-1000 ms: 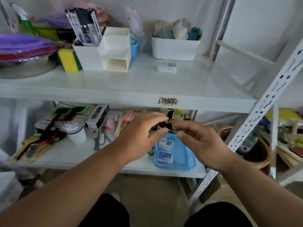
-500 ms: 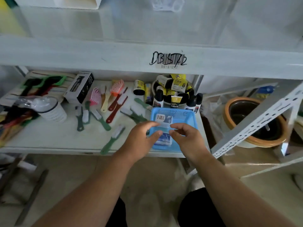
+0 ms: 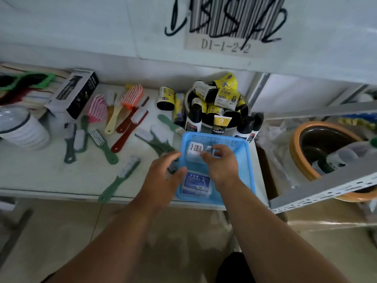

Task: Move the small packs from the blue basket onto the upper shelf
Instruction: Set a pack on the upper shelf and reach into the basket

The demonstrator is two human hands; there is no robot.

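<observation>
The blue basket (image 3: pixel 247 166) stands at the right front of the lower shelf. Two small packs lie in it: a white one (image 3: pixel 193 153) at the far end and a blue-labelled one (image 3: pixel 196 183) nearer me. My right hand (image 3: pixel 222 164) reaches into the basket, its thumb and fingertips closed on the right end of the white pack, which still rests on the basket floor. My left hand (image 3: pixel 163 174) hovers over the basket's left rim with fingers apart, next to the blue-labelled pack. The front edge of the upper shelf (image 3: pixel 102 27) fills the top of the view.
Several brushes (image 3: pixel 104 144) lie scattered left of the basket. A grey bowl of rolls and tubes (image 3: pixel 218 103) stands right behind it. A black box (image 3: pixel 75 92) and stacked cups (image 3: pixel 22 129) sit far left. A brown pot (image 3: pixel 326 148) and a slanted shelf upright (image 3: pixel 326 188) are on the right.
The view dropped from the upper shelf to the lower one and closed in. Both hands lowered to the basket, and my right hand moved forward onto the far white pack.
</observation>
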